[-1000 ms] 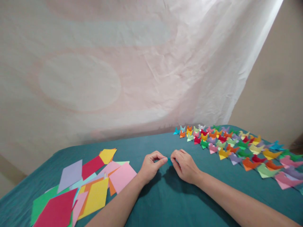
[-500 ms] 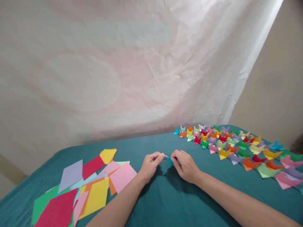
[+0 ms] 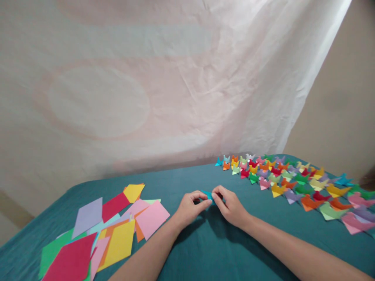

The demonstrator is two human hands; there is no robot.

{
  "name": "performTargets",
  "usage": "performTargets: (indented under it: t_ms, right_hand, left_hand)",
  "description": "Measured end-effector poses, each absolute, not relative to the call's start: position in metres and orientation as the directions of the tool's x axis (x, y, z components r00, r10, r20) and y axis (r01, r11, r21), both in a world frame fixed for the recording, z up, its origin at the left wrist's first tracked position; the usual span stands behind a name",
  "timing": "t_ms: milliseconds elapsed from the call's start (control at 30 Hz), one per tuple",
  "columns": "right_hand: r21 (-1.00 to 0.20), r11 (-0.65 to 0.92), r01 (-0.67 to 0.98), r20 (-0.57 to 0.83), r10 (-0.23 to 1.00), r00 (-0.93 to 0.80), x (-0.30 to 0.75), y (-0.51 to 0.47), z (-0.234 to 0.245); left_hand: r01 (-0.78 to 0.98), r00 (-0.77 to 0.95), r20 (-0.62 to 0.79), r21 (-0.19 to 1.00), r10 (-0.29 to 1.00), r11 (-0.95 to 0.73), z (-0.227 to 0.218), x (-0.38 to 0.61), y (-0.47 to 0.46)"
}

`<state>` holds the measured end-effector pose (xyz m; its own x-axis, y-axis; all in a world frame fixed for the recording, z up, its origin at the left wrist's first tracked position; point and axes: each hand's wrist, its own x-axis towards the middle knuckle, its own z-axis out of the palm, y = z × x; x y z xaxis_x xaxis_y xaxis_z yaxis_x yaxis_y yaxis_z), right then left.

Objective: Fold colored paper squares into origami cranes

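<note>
A small folded piece of blue paper (image 3: 207, 194) is held between my two hands, a little above the green cloth. My left hand (image 3: 193, 207) pinches its left and near side between thumb and fingers. From the other side, my right hand (image 3: 227, 203) grips it with thumb and index finger. Much of the paper is hidden behind the fingertips, so its exact shape is hard to make out.
Loose sheets of coloured paper, among them a red sheet (image 3: 72, 257) and a yellow sheet (image 3: 121, 242), overlap on the left. Several rows of folded paper birds (image 3: 278, 190) stand on the right. A pale curtain (image 3: 164, 93) hangs behind the green tablecloth (image 3: 187, 253).
My left hand has shifted right, closer to my right hand, and its thumb now lies against the blue paper. My right hand keeps its grip in nearly the same spot.
</note>
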<state>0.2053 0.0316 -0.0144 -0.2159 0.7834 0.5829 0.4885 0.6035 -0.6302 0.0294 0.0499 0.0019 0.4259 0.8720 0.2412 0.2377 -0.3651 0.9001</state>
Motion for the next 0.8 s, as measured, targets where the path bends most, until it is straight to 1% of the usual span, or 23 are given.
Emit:
performTargets:
  t_ms: [200,367,467,633,733,800]
  right_hand:
    - [-0.707,0.564,0.426,0.527,0.822,-0.214,0.201,0.031,-0.014]
    - [-0.796,0.473,0.379,0.408,0.88,-0.241,0.202,0.034,-0.014]
    - [-0.828,0.432,0.357,0.34,0.894,-0.293,0.202,0.035,-0.015]
    - [-0.812,0.44,0.383,0.312,0.882,-0.352,0.202,0.035,-0.014]
    - [-0.784,0.458,0.419,0.3,0.871,-0.39,0.201,0.034,-0.013]
    - [-0.749,0.484,0.452,0.321,0.863,-0.391,0.201,0.034,-0.014]
  left_hand:
    - [0.237,0.4,0.212,0.916,0.892,-0.324,-0.004,0.029,0.052]
    - [0.224,0.322,0.201,0.933,0.925,-0.281,-0.01,0.03,0.055]
    - [0.216,0.315,0.198,0.938,0.928,-0.273,-0.01,0.03,0.056]
    - [0.209,0.31,0.195,0.941,0.931,-0.267,-0.009,0.03,0.057]
    - [0.21,0.294,0.193,0.942,0.936,-0.26,-0.01,0.03,0.058]
    - [0.21,0.29,0.193,0.943,0.937,-0.259,-0.011,0.03,0.058]
